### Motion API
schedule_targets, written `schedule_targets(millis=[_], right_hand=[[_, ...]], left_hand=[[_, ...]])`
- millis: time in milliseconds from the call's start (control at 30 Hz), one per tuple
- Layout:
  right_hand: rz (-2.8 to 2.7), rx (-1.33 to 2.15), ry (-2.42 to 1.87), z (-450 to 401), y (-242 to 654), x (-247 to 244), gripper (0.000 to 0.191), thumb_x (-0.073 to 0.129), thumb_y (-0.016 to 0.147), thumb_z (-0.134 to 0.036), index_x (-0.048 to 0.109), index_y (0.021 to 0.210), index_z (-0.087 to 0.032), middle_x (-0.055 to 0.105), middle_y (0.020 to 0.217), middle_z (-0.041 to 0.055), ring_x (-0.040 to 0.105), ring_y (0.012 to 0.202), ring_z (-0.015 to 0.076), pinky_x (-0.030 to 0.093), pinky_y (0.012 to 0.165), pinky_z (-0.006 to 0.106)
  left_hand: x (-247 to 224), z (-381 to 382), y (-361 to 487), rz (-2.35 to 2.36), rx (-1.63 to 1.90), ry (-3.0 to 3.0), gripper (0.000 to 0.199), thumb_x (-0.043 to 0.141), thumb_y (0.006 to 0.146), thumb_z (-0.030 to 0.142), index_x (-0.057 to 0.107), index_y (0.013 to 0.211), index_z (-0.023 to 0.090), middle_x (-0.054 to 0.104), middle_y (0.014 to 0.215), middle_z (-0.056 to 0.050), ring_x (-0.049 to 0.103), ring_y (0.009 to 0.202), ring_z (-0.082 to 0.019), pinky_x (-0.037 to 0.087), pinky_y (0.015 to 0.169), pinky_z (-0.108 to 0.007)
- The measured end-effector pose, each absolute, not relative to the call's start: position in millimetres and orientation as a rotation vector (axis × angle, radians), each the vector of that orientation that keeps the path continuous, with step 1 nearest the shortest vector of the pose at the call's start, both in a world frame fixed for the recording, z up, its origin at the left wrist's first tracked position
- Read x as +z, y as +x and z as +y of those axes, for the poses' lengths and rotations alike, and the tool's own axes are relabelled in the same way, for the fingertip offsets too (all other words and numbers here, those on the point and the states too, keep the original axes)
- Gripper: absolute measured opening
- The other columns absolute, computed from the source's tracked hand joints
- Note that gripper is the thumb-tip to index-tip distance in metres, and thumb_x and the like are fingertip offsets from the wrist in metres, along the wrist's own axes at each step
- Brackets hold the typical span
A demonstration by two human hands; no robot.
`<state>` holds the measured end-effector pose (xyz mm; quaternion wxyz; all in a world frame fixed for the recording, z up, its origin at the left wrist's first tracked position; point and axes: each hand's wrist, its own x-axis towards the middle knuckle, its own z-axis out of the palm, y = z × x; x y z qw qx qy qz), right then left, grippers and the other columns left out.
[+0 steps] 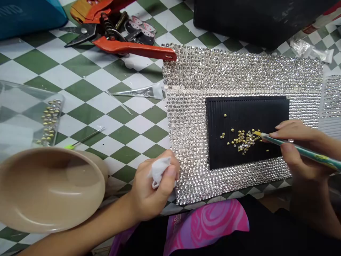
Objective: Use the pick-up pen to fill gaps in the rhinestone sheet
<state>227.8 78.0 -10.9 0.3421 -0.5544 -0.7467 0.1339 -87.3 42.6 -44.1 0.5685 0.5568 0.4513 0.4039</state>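
My left hand (156, 185) is closed around a crumpled white tissue (160, 169) beside the left edge of a sparkling rhinestone mat (186, 142). On the mat lies a black ribbed tray (247, 113) with a scattered cluster of small gold and clear stones (246, 140). My right hand (298, 142) grips a green pencil-like pen (306, 152) over the tray's right part, its yellow tip touching or just above the stones. Whether a stone sticks to the tip is too small to tell.
A beige bowl (53, 188) stands at the lower left, near a clear box (50, 121) of stones. Red-handled pliers (133, 48) overlap the mat's upper left corner. Tweezers (119, 101) and a thin pointed tool (89, 136) lie on the checkered table (87, 97). A black object (239, 25) is behind.
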Motion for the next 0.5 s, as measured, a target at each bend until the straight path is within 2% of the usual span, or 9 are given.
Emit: schedule_targets(millis=[100, 200, 500], right_hand=[[-2.095, 0.375, -1.290, 82.3, 227.3, -11.1, 0.038, 0.065, 0.072, -0.011, 0.075, 0.103, -0.032, 0.070, 0.074, -0.0021, 0.066, 0.069, 0.0203, 0.055, 0.063, 0.041], [-2.139, 0.384, -1.238, 86.4, 226.2, -11.1, 0.043, 0.065, 0.071, -0.008, 0.075, 0.106, -0.031, 0.070, 0.074, -0.0027, 0.064, 0.067, 0.0196, 0.056, 0.066, 0.042], [-2.097, 0.368, -1.229, 85.3, 228.4, -12.9, 0.037, 0.064, 0.067, -0.006, 0.075, 0.096, -0.026, 0.070, 0.072, -0.0014, 0.062, 0.062, 0.0189, 0.054, 0.067, 0.043]], left_hand=[[-42.7, 43.2, -85.7, 1.088, 0.930, 1.287, 0.031, 0.040, 0.097, 0.021, 0.045, 0.067, 0.020, 0.042, 0.059, 0.004, 0.038, 0.046, -0.007, 0.034, 0.045, -0.024], [-41.6, 44.7, -85.2, 1.094, 0.914, 1.283, 0.032, 0.040, 0.096, 0.023, 0.046, 0.065, 0.020, 0.041, 0.057, 0.004, 0.038, 0.045, -0.007, 0.033, 0.043, -0.023], [-42.9, 44.7, -85.7, 1.074, 0.935, 1.274, 0.029, 0.042, 0.094, 0.017, 0.047, 0.065, 0.020, 0.042, 0.058, 0.004, 0.039, 0.046, -0.008, 0.032, 0.044, -0.024]])
